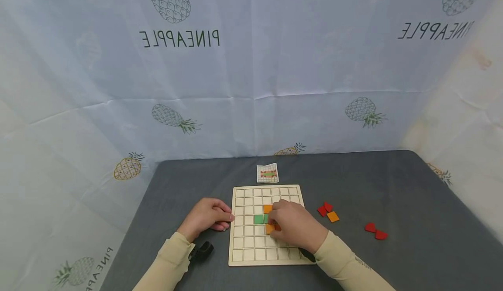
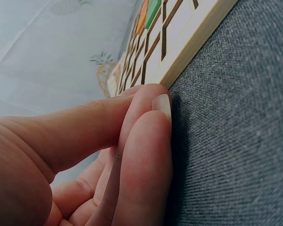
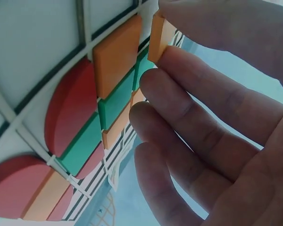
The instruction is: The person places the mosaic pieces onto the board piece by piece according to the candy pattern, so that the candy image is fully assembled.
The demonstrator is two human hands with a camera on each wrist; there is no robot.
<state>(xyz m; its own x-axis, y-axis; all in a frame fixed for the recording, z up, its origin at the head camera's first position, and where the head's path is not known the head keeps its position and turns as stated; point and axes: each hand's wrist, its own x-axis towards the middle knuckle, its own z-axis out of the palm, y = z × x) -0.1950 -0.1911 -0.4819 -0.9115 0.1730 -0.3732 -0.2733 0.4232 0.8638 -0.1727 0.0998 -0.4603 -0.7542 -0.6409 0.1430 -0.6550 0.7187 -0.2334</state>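
Observation:
A pale wooden grid board (image 1: 243, 254) lies flat on the dark table. My right hand (image 1: 295, 224) is over its middle, pinching an orange square tile (image 3: 160, 40) between thumb and index finger; the other fingers bend loosely. Beside the held tile, the board carries another orange tile (image 3: 118, 54), green tiles (image 3: 117, 101) and red rounded pieces (image 3: 74, 108). In the head view a green tile (image 1: 258, 219) shows left of the hand, which hides part of the pattern. At the board's left edge, my left hand (image 1: 208, 217) touches the side with relaxed fingertips.
A small printed pattern card (image 1: 268, 173) lies behind the board. To the right, two red pieces (image 1: 328, 206) lie close to an orange tile (image 1: 332, 216), and farther right sit two more red pieces (image 1: 380, 234). A printed pineapple cloth (image 1: 251, 127) hangs behind the table.

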